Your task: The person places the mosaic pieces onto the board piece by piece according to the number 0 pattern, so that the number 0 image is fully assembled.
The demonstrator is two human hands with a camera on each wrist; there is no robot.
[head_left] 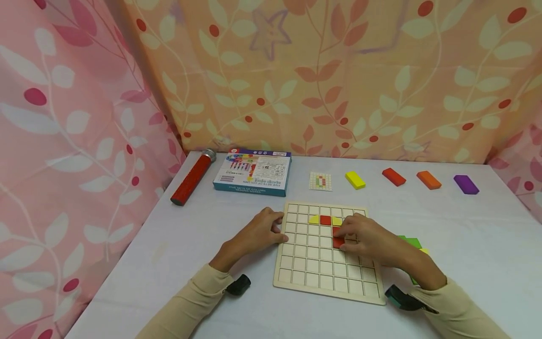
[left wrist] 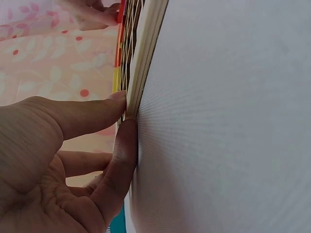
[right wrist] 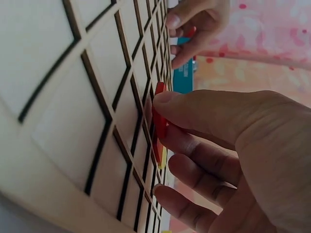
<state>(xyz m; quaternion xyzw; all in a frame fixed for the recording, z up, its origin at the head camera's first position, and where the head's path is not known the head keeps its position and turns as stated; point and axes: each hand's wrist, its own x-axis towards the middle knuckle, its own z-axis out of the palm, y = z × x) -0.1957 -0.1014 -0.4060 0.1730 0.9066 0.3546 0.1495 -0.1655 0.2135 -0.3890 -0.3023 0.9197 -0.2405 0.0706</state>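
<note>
A wooden grid board (head_left: 296, 278) lies on the white table. My left hand (head_left: 262, 230) is at its left edge, thumb and a finger pinching the rim (left wrist: 141, 73) in the left wrist view. Over the board, my right hand (head_left: 368, 239) pinches a red square tile (right wrist: 159, 119) between thumb and forefinger, tilted against the grid. In the head view that red tile (head_left: 338, 243) shows beside the fingertips. Another red tile (head_left: 336, 231) lies just above it, partly covered by fingers. In an upper row, a red tile (head_left: 325, 220) sits between two yellow corner-cut pieces (head_left: 314, 219).
Green pieces (head_left: 412, 242) and a bit of yellow lie partly hidden behind my right forearm. Farther back are a small pattern card (head_left: 320, 181), yellow (head_left: 355, 180), red (head_left: 394, 176), orange (head_left: 429, 180) and purple (head_left: 466, 184) blocks, a box (head_left: 254, 172) and a red microphone-like tube (head_left: 192, 179).
</note>
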